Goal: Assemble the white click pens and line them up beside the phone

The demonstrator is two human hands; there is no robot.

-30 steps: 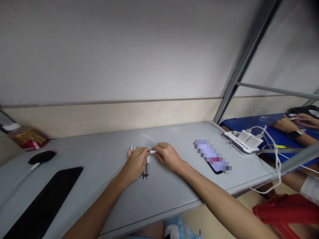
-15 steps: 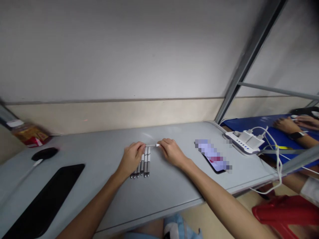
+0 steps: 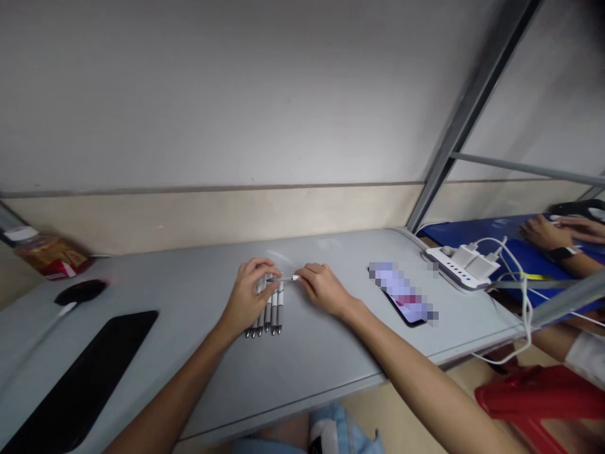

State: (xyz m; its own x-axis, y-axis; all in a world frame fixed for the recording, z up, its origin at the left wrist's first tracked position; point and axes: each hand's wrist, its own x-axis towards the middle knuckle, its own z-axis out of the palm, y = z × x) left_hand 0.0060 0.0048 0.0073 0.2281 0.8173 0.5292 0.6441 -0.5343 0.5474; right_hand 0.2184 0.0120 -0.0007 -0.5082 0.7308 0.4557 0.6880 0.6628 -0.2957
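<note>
Clamping right hand (image 3: 325, 290) fingers on a slim pen part (image 3: 287, 279), by the far end of the row of pens (image 3: 268, 314). Curling left hand (image 3: 248, 293) fingers near its other end, can't tell if pinching. Got the row side by side already, with this part held separately.

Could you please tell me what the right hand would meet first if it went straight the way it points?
Past the slender pen part it holds, probably the left hand, though depth is unclear.
</note>
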